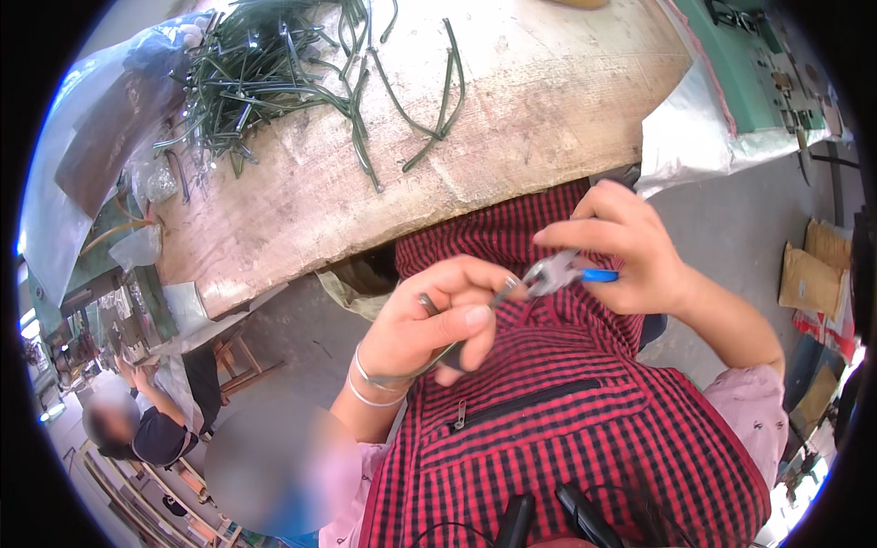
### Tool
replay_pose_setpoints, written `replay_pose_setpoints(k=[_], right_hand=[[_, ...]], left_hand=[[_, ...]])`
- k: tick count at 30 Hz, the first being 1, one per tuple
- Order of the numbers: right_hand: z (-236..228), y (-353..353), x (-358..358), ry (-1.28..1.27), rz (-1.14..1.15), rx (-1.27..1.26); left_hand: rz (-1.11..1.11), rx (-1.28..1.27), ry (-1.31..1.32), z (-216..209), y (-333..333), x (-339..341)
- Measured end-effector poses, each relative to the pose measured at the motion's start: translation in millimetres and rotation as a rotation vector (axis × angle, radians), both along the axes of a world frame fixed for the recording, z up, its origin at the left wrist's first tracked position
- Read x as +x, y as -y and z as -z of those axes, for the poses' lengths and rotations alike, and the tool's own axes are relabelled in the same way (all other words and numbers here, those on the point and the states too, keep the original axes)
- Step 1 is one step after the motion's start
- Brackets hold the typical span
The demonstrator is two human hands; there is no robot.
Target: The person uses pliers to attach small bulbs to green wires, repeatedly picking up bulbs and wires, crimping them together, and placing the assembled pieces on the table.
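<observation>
My left hand (437,315) is closed around a thin dark green cord-like piece, whose end (427,305) shows between the fingers. Its other end reaches the jaws of a pair of pliers (551,272) just to the right; motion blur hides whether the jaws grip it. The pliers have a metal head and a blue handle (600,275), and my right hand (632,245) is wrapped round them. Both hands are above my lap, in front of the table's near edge. A tangled heap of similar dark green cords (260,87) lies on the table, with a few loose cords (445,100) beside it.
The worn wooden table (530,110) spans the top. Clear plastic sheeting (110,137) drapes its left side, and a silvery sheet (690,137) covers a surface at right. A green machine (749,64) stands far right, cardboard packages (811,274) below. Another person (164,429) works at lower left.
</observation>
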State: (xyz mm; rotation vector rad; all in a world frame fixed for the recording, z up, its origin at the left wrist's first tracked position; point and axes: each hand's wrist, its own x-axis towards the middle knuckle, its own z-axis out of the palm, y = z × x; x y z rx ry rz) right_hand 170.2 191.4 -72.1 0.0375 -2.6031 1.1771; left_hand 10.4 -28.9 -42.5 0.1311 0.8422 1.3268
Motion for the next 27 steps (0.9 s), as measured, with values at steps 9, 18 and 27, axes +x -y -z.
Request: replay_pose_setpoints(k=[9,18,27], right_hand=[[11,15,25,0.295,0.204,-0.3],[26,27,36,0.565,0.32,-1.303],[32,32,26,0.501,0.267,-1.19]], left_hand=[[0.378,0.295,-2.677,23,-19,-112],[-0.647,0.243,-2.243,6,-65,-94],[-0.864,-0.371,-1.861,14,-16,-156]])
